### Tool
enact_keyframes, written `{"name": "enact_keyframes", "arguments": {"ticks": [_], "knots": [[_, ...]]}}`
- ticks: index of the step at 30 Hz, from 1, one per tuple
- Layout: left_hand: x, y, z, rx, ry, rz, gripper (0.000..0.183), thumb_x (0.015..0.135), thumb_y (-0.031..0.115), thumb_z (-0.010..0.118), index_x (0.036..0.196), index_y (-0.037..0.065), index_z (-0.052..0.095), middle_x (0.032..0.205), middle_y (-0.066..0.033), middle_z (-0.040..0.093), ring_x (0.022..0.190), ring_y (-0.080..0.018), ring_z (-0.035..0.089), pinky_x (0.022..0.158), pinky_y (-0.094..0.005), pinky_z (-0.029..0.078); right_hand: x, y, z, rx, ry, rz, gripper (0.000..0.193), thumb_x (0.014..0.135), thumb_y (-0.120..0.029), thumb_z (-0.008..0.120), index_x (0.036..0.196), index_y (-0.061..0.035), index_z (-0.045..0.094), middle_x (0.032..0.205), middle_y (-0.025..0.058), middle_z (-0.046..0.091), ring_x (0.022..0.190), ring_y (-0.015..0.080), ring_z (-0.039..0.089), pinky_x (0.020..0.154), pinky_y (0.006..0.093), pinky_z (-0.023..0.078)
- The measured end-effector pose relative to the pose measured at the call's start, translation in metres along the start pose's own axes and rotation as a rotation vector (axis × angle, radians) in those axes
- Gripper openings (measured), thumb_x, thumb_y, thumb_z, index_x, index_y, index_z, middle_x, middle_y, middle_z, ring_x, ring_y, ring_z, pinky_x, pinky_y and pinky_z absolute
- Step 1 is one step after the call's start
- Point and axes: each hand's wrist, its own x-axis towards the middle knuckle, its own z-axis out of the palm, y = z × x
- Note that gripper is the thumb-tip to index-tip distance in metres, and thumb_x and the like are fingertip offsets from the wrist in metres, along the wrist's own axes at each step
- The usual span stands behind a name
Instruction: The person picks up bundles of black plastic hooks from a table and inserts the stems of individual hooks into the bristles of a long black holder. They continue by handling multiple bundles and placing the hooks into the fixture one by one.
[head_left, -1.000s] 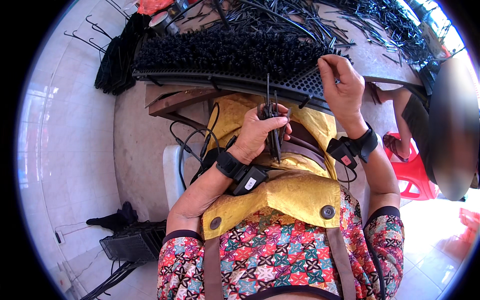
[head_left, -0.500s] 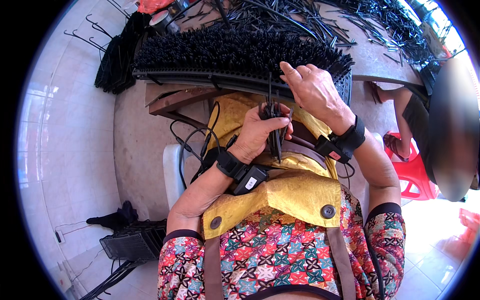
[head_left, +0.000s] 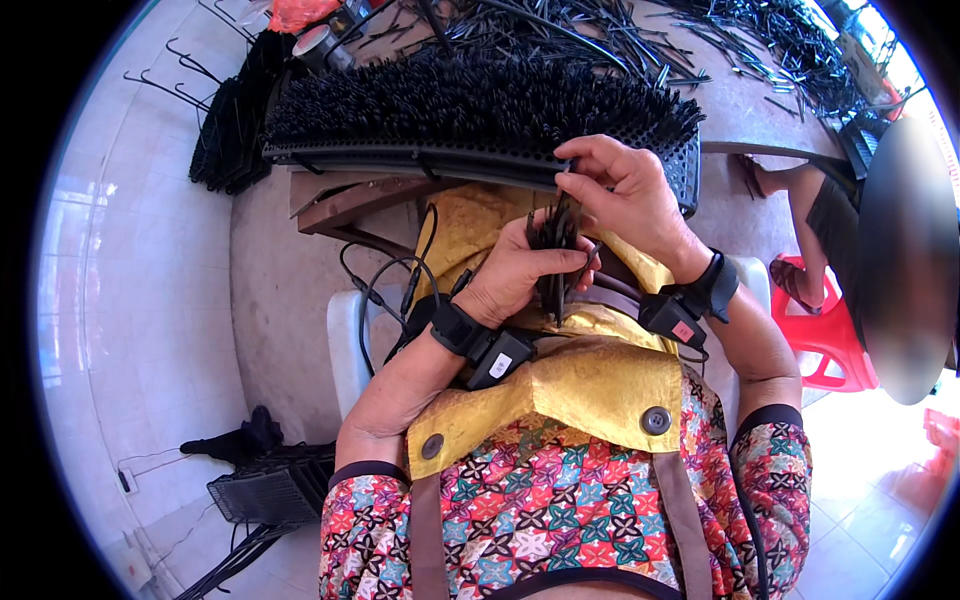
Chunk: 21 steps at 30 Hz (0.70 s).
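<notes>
My left hand (head_left: 525, 265) is wrapped round a bundle of thin black strips (head_left: 553, 235), thumb laid across the front. The bundle stands roughly upright in front of my apron. Just above its top end, my right hand (head_left: 640, 200) has thumb and forefinger brought together, seemingly on one thin black strip; the small gap makes it hard to see. Directly beyond both hands lies a black perforated rack (head_left: 683, 175), densely filled with upright black strips (head_left: 480, 100).
Loose black strips (head_left: 690, 70) lie scattered over the table behind the rack. Black racks with hooks (head_left: 235, 120) hang at the left wall, and another black crate (head_left: 270, 490) sits lower left. Another person sits at right by a red stool (head_left: 830, 340). Cables (head_left: 375, 290) hang beside my left forearm.
My right hand has come down toward the top of the bundle, its fingers now at the strip ends. The long strip that stuck up from my left hand no longer stands out.
</notes>
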Motion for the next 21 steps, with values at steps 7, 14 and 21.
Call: {"name": "enact_keyframes", "arguments": {"ticks": [7, 14, 21], "knots": [[0.004, 0.002, 0.0, 0.072, -0.088, -0.033, 0.037, 0.076, 0.0, 0.065, 0.11, 0.0, 0.052, 0.089, -0.013, 0.062, 0.075, -0.0193, 0.061, 0.069, -0.0307, 0.05, -0.017, 0.009, -0.019, 0.103, -0.071, 0.251, 0.006, 0.082, -0.003, 0.061, 0.084, 0.0029, 0.06, 0.065, 0.004, 0.061, 0.058, 0.006, 0.058, 0.048, 0.0199, 0.047], [0.006, -0.003, -0.003, 0.165, -0.101, -0.061, 0.032, 0.078, 0.004, 0.064, 0.109, 0.0, 0.053, 0.087, -0.0117, 0.062, 0.072, -0.0163, 0.06, 0.066, -0.0281, 0.049, -0.026, 0.009, -0.029, 0.329, -0.081, 0.327, 0.004, 0.081, 0.0, 0.063, 0.084, 0.0032, 0.062, 0.068, 0.006, 0.063, 0.054, 0.0083, 0.059, 0.047, 0.0201, 0.048], [0.004, -0.004, -0.003, 0.092, 0.013, -0.097, 0.028, 0.082, 0.008, 0.062, 0.106, -0.003, 0.053, 0.081, -0.0091, 0.06, 0.066, -0.0149, 0.056, 0.059, -0.0275, 0.048, -0.021, 0.0, -0.042, 0.267, 0.294, 0.156, 0.008, 0.081, 0.003, 0.063, 0.089, 0.0034, 0.064, 0.071, 0.0063, 0.063, 0.058, 0.0092, 0.06, 0.05, 0.0207, 0.05]]}}
